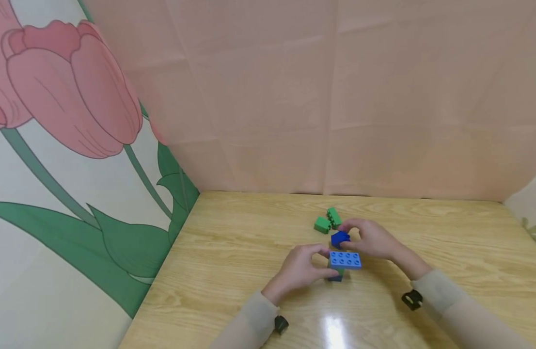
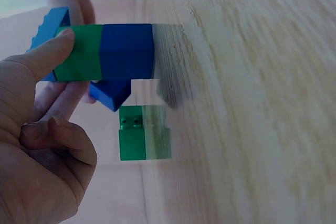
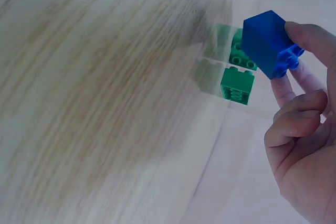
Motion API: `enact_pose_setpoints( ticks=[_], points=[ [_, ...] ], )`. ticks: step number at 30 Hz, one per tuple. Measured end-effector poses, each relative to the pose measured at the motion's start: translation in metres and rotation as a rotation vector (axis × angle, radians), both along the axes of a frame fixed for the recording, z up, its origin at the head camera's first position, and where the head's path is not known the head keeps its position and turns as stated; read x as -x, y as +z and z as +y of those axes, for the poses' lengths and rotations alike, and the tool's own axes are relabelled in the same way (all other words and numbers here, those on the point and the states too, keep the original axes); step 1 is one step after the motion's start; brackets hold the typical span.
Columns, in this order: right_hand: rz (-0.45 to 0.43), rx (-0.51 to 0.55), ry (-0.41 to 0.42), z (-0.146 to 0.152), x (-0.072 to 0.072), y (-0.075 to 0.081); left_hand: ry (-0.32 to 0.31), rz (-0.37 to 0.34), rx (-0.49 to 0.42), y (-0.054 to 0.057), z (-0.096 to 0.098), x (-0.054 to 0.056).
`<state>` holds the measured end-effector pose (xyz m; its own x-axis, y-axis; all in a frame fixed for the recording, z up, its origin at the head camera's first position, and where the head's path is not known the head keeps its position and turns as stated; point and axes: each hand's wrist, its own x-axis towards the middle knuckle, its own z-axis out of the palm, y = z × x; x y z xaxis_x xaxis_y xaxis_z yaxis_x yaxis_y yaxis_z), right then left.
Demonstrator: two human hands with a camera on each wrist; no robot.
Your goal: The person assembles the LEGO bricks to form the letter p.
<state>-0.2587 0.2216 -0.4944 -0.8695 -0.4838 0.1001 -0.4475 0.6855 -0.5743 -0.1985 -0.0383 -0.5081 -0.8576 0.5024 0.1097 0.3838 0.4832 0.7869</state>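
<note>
My left hand [image 1: 299, 269] grips a small stack of toy building bricks from its left side. On top lies a light blue eight-stud brick [image 1: 345, 260], over a green brick [image 2: 79, 53] and a dark blue brick [image 2: 127, 51] at the bottom. The thumb presses the green brick in the left wrist view. Just beyond the stack, my right hand [image 1: 373, 238] pinches a separate blue brick [image 3: 265, 40] between thumb and fingers. That brick is tilted, with its studs turned toward the hand.
Two loose green bricks, one [image 1: 322, 225] on the left and another [image 1: 334, 218] on the right, lie close together behind the hands on the wooden table [image 1: 233, 242]. A pink cloth backdrop [image 1: 268, 106] rises at the table's far edge, and a tulip-print panel [image 1: 76, 97] stands left.
</note>
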Motion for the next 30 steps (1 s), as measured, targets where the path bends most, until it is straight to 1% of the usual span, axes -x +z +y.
enact_pose_setpoints(
  ticks=[2, 5, 14, 20, 30],
  points=[
    [0.021, -0.021, 0.014, -0.002, -0.001, 0.002, 0.002, 0.002, 0.001, 0.0, 0.0, 0.0],
    [0.025, -0.043, 0.017, -0.004, -0.001, 0.003, 0.001, 0.002, 0.002, -0.001, 0.0, 0.001],
    [0.0, -0.06, 0.014, -0.004, -0.001, -0.005, 0.002, -0.002, 0.011, -0.003, 0.001, 0.001],
    [-0.009, -0.059, 0.016, -0.004, 0.0, -0.007, 0.007, -0.02, 0.0, -0.002, 0.001, 0.002],
    [-0.047, -0.048, -0.015, -0.005, 0.0, -0.01, 0.011, -0.002, 0.015, -0.005, 0.001, 0.003]
  ],
)
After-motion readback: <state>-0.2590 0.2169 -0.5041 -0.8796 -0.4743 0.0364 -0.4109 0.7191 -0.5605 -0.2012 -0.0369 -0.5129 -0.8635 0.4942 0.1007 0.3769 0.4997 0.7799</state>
